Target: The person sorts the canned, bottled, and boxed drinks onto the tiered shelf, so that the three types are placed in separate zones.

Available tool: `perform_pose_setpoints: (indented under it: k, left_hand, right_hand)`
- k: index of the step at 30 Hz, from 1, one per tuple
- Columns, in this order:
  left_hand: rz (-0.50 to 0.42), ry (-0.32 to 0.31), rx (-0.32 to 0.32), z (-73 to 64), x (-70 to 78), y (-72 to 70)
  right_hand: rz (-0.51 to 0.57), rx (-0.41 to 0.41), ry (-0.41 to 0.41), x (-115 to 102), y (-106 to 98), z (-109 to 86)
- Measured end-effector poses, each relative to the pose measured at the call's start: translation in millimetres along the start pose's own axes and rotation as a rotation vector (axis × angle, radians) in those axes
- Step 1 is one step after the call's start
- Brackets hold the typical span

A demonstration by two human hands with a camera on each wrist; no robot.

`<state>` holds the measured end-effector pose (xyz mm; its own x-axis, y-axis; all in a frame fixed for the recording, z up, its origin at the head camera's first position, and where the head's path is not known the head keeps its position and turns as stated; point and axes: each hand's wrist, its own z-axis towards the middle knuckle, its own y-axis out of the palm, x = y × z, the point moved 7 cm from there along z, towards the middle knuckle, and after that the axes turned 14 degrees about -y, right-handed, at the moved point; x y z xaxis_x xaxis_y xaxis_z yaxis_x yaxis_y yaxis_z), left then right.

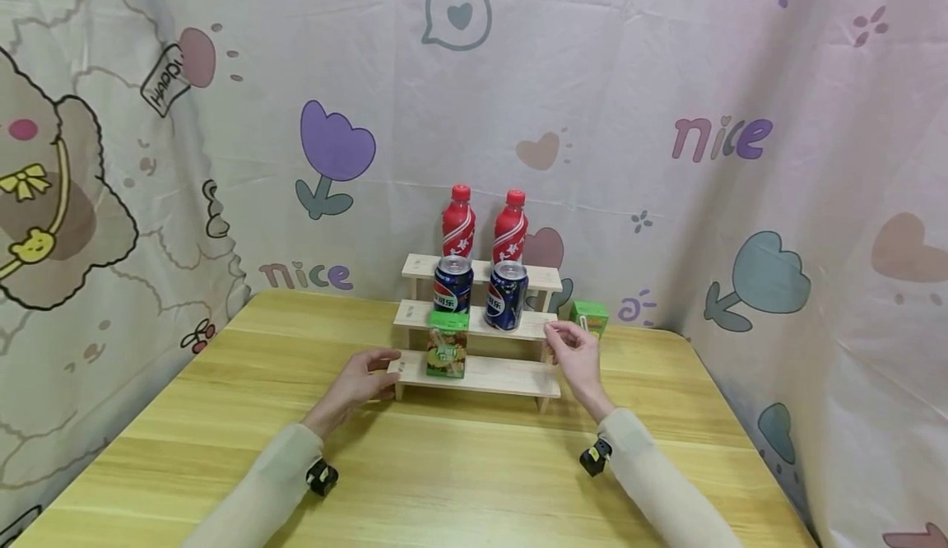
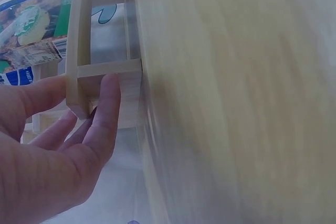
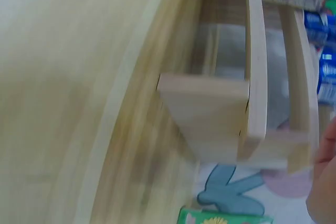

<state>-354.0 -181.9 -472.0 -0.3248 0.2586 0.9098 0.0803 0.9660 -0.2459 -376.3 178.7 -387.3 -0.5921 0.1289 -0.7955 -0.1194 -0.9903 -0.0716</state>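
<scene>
A three-step wooden display rack (image 1: 511,373) stands on the table. My left hand (image 1: 370,375) grips the left end of its lowest board, and in the left wrist view fingers (image 2: 107,114) reach under that board. At the right end of the middle board is my right hand (image 1: 576,359), fingertips bent close to the corner; I cannot tell whether they pinch it. The right wrist view has only part of this hand (image 3: 324,182), blurred. A green-topped drink carton (image 1: 448,350) sits on the lowest board, left of centre. Two dark blue cans (image 1: 453,285) stand on the middle board.
Two red-capped bottles (image 1: 459,223) stand on the top board, partly hidden by the cans. Behind the right hand, a second green carton (image 1: 590,316) stands on the table (image 1: 444,482). A printed cloth (image 1: 592,62) hangs behind and at both sides.
</scene>
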Motion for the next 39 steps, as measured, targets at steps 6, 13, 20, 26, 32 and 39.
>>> perform_pose_setpoints:
  k: [6,13,20,26,32,39]
  left_hand:
    - [0.000,0.015,-0.008,-0.9,-0.1,0.7]
    - [0.000,-0.002,-0.001,-0.6,-2.3,0.5]
    - [-0.008,0.001,-0.004,-1.2,-2.6,1.4]
    - [0.001,-0.012,0.004,-7.1,-6.2,-1.1]
    - [0.032,-0.007,0.010,-9.4,-4.6,-1.4]
    - [0.006,0.002,0.011,-3.7,-0.8,-0.3]
  right_hand:
    - [0.003,0.147,0.002,28.5,-25.1,5.4]
    - [-0.142,0.298,-0.018,42.6,-47.1,3.9]
    - [-0.195,0.395,0.030,61.8,-68.8,5.5]
    - [-0.189,0.412,0.135,78.7,-81.1,5.4]
    - [-0.163,0.391,0.202,92.9,-95.6,10.9]
    - [-0.041,0.331,0.236,101.5,-95.0,29.6]
